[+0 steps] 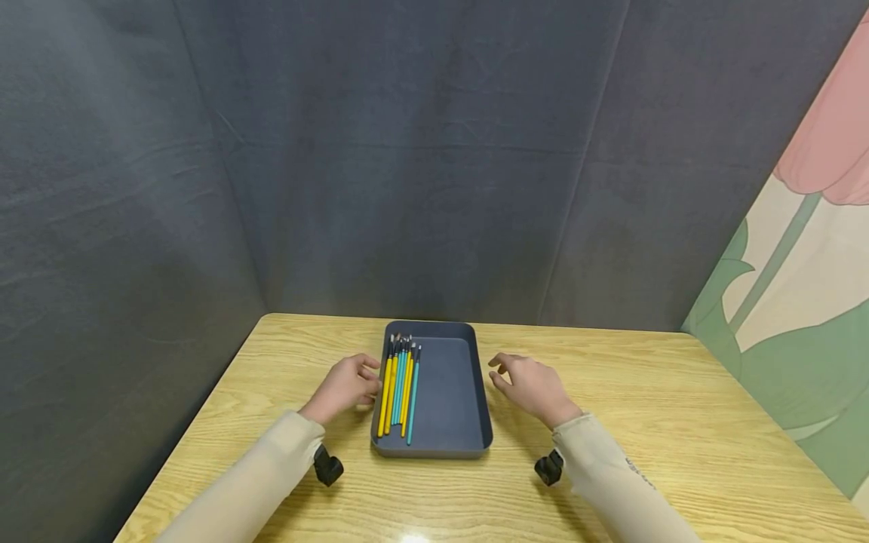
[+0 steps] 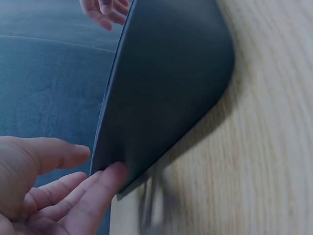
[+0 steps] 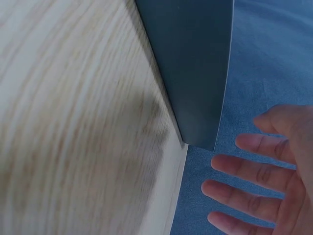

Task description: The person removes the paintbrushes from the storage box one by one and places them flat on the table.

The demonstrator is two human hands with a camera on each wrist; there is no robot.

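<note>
I read the tray [image 1: 444,392] as flat on the table [image 1: 679,422], its long sides running away from the person, between the left hand [image 1: 345,388] and the right hand [image 1: 534,386]. The brushes [image 1: 399,388] lie inside the tray, grouped along its left side, bristle ends at the far end; handles are yellow or teal. The tray floor to their right is bare. Left grip: released. In the left wrist view, I see the thumb held apart from the fingers [image 2: 100,188], near the rim, with one fingertip overlapping the outer face of the tray's left wall; I cannot tell whether it makes contact. Right grip: released. In the right wrist view, I see the fingers spaced apart and loosely extended beside the tray's right wall, with a gap between hand and wall. Both forearms carry pale sleeves [image 1: 237,483], and a black camera [image 1: 329,465] sits below each wrist. Dark cloth [image 1: 434,188] hangs behind the table and along its left side. At right I see a panel [image 1: 801,362] with a pink flower and green leaves.
</note>
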